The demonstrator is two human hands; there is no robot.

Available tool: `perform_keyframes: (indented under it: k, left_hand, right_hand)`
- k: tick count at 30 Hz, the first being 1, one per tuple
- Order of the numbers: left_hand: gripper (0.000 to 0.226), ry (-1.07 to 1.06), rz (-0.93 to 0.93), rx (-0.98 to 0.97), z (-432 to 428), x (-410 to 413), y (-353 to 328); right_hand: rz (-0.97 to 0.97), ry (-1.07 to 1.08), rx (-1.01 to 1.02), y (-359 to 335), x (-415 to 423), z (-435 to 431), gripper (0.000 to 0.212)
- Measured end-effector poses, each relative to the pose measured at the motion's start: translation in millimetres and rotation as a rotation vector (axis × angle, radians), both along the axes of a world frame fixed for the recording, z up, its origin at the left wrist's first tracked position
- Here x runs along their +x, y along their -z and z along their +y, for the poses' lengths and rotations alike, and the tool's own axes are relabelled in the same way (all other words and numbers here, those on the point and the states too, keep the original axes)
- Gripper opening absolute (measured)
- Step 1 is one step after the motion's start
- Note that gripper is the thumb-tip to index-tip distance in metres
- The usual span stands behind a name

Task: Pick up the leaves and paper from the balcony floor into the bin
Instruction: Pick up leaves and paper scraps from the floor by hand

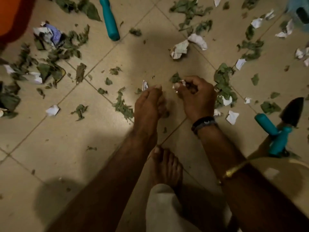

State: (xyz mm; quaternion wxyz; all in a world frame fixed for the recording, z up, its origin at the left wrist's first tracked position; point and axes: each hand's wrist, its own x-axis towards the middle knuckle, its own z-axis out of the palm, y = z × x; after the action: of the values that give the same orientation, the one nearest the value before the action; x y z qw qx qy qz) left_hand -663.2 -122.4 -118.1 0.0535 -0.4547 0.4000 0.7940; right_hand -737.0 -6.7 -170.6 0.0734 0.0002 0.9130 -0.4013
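Floor: beige tiles [50, 156].
Right hand [195, 96]: clenches green leaf bits [189, 87].
Left hand [148, 101]: we can't tell its grip; white paper scrap [145, 85] just beyond its fingertips.

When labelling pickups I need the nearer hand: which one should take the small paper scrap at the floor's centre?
Probably left. The left hand reaches right beside the paper scrap; the right hand already grips leaves and paper.

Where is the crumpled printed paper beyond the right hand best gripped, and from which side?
Likely from above, pinching across the raised folds of the crumpled paper. It is bunched into a lump standing off the floor, and its near and left sides are bare, while a white scrap crowds its far right.
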Motion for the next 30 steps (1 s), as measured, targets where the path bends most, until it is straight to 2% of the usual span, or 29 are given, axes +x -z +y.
perform_keyframes:
  k: [2,6,8,10,13,16,18,22,25,28,30]
  left_hand:
    - [0.024,-0.005,0.011,0.060,5.0,-5.9,-0.2]
    - [0.028,-0.177,-0.019,0.315,-3.0,-14.8,1.2]
    - [0.020,-0.249,0.006,0.365,-13.9,-15.5,3.9]
    - [0.019,-0.307,0.043,0.363,-26.8,-14.7,5.2]
    - [0.025,-0.307,0.076,0.321,-44.4,-7.3,5.5]
    - [0.031,-0.305,0.086,0.306,-55.8,7.5,5.8]
    - [0.032,-0.322,0.099,0.297,-62.2,20.3,5.3]
    - [0.034,-0.260,0.078,0.226,-66.9,43.8,10.2]
    - [0.025,-0.235,0.090,0.265,-60.6,52.7,13.4]
    - [0.037,-0.192,0.120,0.284,-50.8,58.5,15.1]
    - [0.033,-0.210,0.112,0.280,-45.9,62.6,16.9]
  right_hand:
    - [0.005,-0.085,-0.062,-15.8,16.9,-8.8,0.019]
    - [-0.012,-0.321,-0.008,-33.6,35.6,-19.2,0.027]
    - [-0.019,-0.282,-0.062,-37.1,24.6,-23.7,0.028]
    - [0.106,-0.158,-0.081,-36.1,1.9,-30.8,0.024]
    - [0.292,-0.137,0.146,-16.0,-39.7,-44.2,0.031]
    - [0.234,-0.346,0.498,5.3,-65.6,-48.6,0.037]
    - [0.228,-0.392,0.552,5.3,-65.9,-49.3,0.035]
    - [0.151,-0.295,0.271,-12.8,-32.7,-54.2,0.023]
    - [0.153,-0.339,0.035,-38.4,23.2,-62.5,0.016]
    - [0.043,-0.469,-0.015,-50.9,71.3,-62.0,0.020]
    - [-0.072,-0.541,-0.059,-52.4,86.2,-57.2,0.028]
